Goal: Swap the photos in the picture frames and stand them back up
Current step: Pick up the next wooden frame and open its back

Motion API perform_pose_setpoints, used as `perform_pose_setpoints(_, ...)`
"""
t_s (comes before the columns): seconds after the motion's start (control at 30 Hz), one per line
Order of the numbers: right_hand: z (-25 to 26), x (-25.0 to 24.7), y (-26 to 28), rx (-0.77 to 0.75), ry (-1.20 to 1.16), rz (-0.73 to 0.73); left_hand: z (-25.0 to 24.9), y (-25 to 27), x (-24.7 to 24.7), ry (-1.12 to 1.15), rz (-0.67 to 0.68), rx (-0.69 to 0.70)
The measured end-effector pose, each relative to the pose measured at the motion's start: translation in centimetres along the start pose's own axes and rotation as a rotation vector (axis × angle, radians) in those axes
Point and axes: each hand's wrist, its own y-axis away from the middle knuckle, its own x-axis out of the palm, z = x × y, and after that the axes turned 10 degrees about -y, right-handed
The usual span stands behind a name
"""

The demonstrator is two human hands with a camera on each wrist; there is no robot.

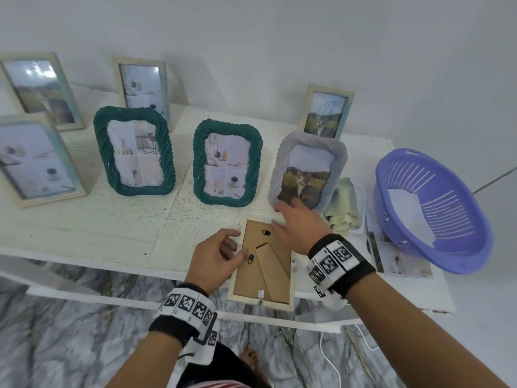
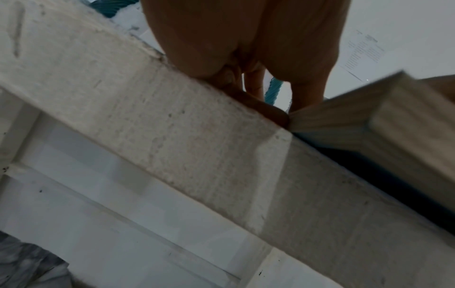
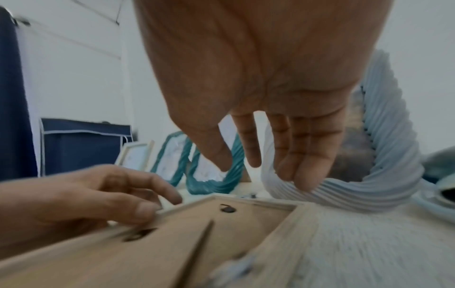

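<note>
A light wooden frame (image 1: 265, 278) lies face down at the table's front edge, its brown backing and folded stand facing up, two black clips (image 1: 250, 259) on the backing. My left hand (image 1: 218, 256) pinches the frame's left rim (image 2: 369, 117) beside the lower clip, thumb against its side. Its fingers are curled in the right wrist view (image 3: 98, 194). My right hand (image 1: 296, 228) hovers with straight fingers over the frame's far right corner (image 3: 300, 206) and holds nothing. Just behind it stands a pale ribbed frame (image 1: 282, 163) with a cat photo.
Two green twisted frames (image 1: 100, 152) (image 1: 200, 163) and several wooden frames stand further back on the white table (image 1: 84, 219). At the right sit a folded cloth (image 1: 344, 203), a purple basket (image 1: 475, 219) and loose photos (image 1: 391, 259) partly under it.
</note>
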Motion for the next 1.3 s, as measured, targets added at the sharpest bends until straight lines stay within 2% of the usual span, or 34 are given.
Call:
perform_pose_setpoints(0.13,1.1,0.9,4.7,-0.076,-0.157,-0.125,0.2,0.0,-0.2,0.006,0.013,-0.003)
perform_pose_setpoints(0.2,1.6,2.0,7.2,-0.111,-0.201,-0.128,0.3,0.1,-0.3,0.015,0.023,0.000)
perform_pose_setpoints(0.33,2.5,4.9,10.8,-0.092,-0.145,-0.033,0.4,0.0,-0.3,-0.010,0.032,0.001)
perform_pose_setpoints(0.4,2.9,6.3,11.7,-0.080,-0.124,-0.075,0.5,-0.1,-0.4,-0.016,0.037,0.000)
perform_pose_setpoints(0.53,3.8,8.0,12.0,-0.039,-0.084,-0.171,0.5,-0.1,-0.3,-0.002,0.041,-0.007)
perform_pose_setpoints(0.67,4.6,8.9,12.0,0.039,-0.171,-0.258,0.6,-0.2,-0.4,0.011,0.044,-0.016)
perform_pose_setpoints(0.93,4.0,9.2,12.4,-0.055,-0.280,-0.218,0.6,-0.1,-0.5,0.049,0.058,-0.023)
perform_pose_setpoints(1.17,3.2,8.4,12.1,-0.118,-0.273,-0.133,0.5,0.0,-0.5,0.055,0.049,-0.041)
perform_pose_setpoints(1.23,2.9,7.7,11.9,-0.111,-0.231,-0.164,0.5,-0.1,-0.5,0.055,0.057,-0.045)
perform_pose_setpoints(1.3,2.9,6.9,11.2,-0.039,-0.160,-0.248,0.4,-0.1,-0.5,0.062,0.063,-0.048)
